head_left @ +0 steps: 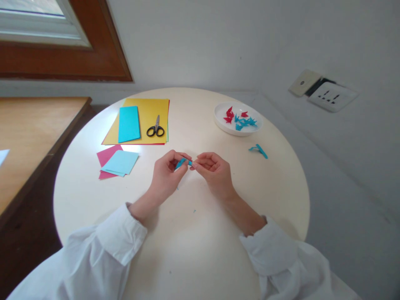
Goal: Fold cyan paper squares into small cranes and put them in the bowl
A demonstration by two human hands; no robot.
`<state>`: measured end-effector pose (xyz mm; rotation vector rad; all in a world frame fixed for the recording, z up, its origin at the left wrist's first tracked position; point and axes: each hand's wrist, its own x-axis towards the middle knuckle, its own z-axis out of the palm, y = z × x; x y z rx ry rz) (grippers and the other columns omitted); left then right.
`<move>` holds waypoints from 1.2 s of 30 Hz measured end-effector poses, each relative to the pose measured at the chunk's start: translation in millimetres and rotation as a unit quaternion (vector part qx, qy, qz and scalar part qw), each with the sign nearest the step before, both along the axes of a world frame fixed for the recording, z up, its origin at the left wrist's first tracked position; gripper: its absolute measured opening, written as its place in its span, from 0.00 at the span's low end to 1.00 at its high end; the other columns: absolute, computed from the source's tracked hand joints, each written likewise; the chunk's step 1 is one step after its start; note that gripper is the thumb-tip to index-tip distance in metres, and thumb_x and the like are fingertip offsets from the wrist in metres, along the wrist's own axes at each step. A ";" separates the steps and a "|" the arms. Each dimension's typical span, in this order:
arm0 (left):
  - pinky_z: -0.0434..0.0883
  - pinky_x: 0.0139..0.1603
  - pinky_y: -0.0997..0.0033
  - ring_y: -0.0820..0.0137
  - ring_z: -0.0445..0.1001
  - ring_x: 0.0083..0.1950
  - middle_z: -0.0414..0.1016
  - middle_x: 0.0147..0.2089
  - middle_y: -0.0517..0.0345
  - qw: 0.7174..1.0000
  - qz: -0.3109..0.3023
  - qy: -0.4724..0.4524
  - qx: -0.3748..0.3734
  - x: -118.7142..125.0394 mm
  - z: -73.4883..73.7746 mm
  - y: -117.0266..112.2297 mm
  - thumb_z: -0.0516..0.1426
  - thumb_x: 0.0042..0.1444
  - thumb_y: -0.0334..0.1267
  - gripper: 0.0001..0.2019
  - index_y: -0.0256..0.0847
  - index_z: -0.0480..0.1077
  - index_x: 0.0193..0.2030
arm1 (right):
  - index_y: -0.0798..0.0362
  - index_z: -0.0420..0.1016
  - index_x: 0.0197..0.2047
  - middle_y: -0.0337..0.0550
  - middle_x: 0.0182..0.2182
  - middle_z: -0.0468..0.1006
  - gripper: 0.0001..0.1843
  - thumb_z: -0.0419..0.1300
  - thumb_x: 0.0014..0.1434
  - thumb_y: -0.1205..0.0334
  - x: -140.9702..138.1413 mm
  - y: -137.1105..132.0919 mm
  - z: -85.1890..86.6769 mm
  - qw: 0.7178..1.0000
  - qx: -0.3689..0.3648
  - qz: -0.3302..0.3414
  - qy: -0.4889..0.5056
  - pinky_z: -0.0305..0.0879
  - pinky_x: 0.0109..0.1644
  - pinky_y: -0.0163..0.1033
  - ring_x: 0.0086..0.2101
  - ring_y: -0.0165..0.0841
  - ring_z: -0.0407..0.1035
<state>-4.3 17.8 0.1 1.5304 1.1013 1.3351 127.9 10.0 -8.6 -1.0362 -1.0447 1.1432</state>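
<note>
A small folded piece of blue paper [180,163] is held above the middle of the white round table [200,250]. My left hand [168,168] pinches it between thumb and fingers, which hide part of it. At its right end, the thumb and fingertips of my right hand [215,171] are closed on the same piece. Several red and blue folded paper pieces [245,123] lie in a white dish [220,125] beyond my right hand. To the right, a blue folded strip [259,151] rests on the table.
At the back left, black-handled scissors [156,129] and a blue paper stack [129,124] lie on yellow sheets [150,108]. Nearer are light blue squares [121,163] over pink ones [108,154]. A wooden surface [37,133] stands left; a wall socket [333,96] is at right.
</note>
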 end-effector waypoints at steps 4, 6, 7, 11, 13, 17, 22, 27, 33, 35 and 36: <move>0.66 0.27 0.73 0.72 0.72 0.31 0.77 0.33 0.55 1.000 0.005 0.000 0.006 -0.3 0.0 0.2 0.57 0.48 0.32 0.03 0.39 0.66 0.26 | 0.52 0.69 0.30 0.37 0.23 0.77 0.17 0.68 0.40 0.55 0.6 0.2 1.5 1.000 -0.002 0.009 -0.004 0.70 0.33 0.37 0.26 0.31 0.75; 0.66 0.28 0.73 0.73 0.72 0.31 0.76 0.33 0.55 1.000 0.010 0.004 0.008 -0.4 0.6 0.5 0.57 0.48 0.31 0.03 0.39 0.66 0.26 | 0.53 0.69 0.30 0.38 0.24 0.78 0.14 0.66 0.43 0.55 1.7 0.6 1.6 1.000 0.000 0.004 -0.019 0.69 0.31 0.36 0.25 0.31 0.75; 0.66 0.28 0.73 0.73 0.72 0.31 0.76 0.33 0.55 1.000 0.014 0.005 0.009 -0.4 1.1 0.6 0.57 0.48 0.31 0.03 0.39 0.66 0.26 | 0.53 0.69 0.31 0.39 0.24 0.78 0.13 0.65 0.45 0.55 2.3 0.9 1.6 1.000 0.004 -0.001 -0.025 0.68 0.30 0.36 0.25 0.31 0.75; 0.68 0.31 0.72 0.72 0.73 0.33 0.76 0.33 0.55 1.000 0.026 -0.002 0.014 -0.2 3.2 0.7 0.57 0.47 0.29 0.03 0.38 0.65 0.26 | 0.53 0.69 0.34 0.39 0.25 0.78 0.14 0.63 0.47 0.54 4.0 1.3 1.2 0.999 0.015 0.002 -0.034 0.69 0.33 0.37 0.27 0.31 0.74; 0.68 0.31 0.72 0.72 0.73 0.33 0.76 0.33 0.55 1.000 0.026 -0.002 0.015 -0.5 3.3 0.7 0.57 0.47 0.30 0.03 0.38 0.65 0.26 | 0.53 0.70 0.35 0.39 0.26 0.77 0.16 0.65 0.45 0.55 4.0 0.9 1.2 0.999 0.011 0.016 -0.036 0.70 0.36 0.38 0.28 0.31 0.74; 0.66 0.29 0.72 0.72 0.72 0.32 0.76 0.33 0.55 1.000 0.021 0.006 0.012 -1.6 1.3 0.7 0.57 0.48 0.30 0.03 0.39 0.65 0.26 | 0.53 0.70 0.36 0.37 0.26 0.75 0.18 0.67 0.42 0.56 3.4 0.2 0.9 0.999 0.008 0.024 -0.033 0.70 0.37 0.39 0.29 0.31 0.74; 0.65 0.29 0.73 0.73 0.71 0.32 0.76 0.34 0.55 1.000 0.019 0.001 0.017 -1.4 0.3 0.5 0.57 0.49 0.30 0.03 0.38 0.65 0.27 | 0.52 0.69 0.33 0.35 0.24 0.74 0.16 0.67 0.41 0.57 2.9 0.9 0.6 1.000 0.017 0.017 -0.011 0.70 0.36 0.37 0.28 0.29 0.73; 0.66 0.30 0.74 0.74 0.71 0.32 0.76 0.34 0.55 1.000 0.018 0.009 0.013 -0.7 2.1 -0.6 0.56 0.50 0.30 0.02 0.37 0.66 0.28 | 0.52 0.68 0.34 0.34 0.24 0.74 0.16 0.67 0.42 0.59 3.2 1.0 1.0 0.999 0.011 0.035 0.005 0.70 0.37 0.37 0.28 0.28 0.73; 0.69 0.34 0.72 0.72 0.74 0.34 0.76 0.36 0.53 1.000 -0.017 -0.021 -0.003 0.2 0.3 -0.9 0.57 0.50 0.32 0.04 0.37 0.65 0.28 | 0.53 0.69 0.34 0.34 0.24 0.75 0.15 0.66 0.43 0.61 3.5 1.2 1.4 0.999 0.010 0.049 0.004 0.70 0.36 0.37 0.26 0.27 0.72; 0.70 0.37 0.71 0.71 0.75 0.37 0.77 0.37 0.52 0.999 -0.033 -0.033 -0.009 0.4 -0.3 -0.1 0.58 0.49 0.32 0.04 0.38 0.65 0.30 | 0.53 0.69 0.33 0.34 0.23 0.74 0.14 0.67 0.43 0.60 4.4 2.2 0.7 0.999 0.020 0.036 0.001 0.70 0.36 0.36 0.26 0.27 0.71; 0.71 0.39 0.70 0.70 0.75 0.38 0.77 0.38 0.52 0.998 -0.043 -0.040 -0.015 0.4 -0.4 0.5 0.58 0.49 0.33 0.05 0.38 0.65 0.32 | 0.53 0.69 0.32 0.34 0.24 0.74 0.14 0.67 0.43 0.60 4.9 2.8 0.3 0.999 0.022 0.029 0.000 0.70 0.35 0.36 0.26 0.27 0.71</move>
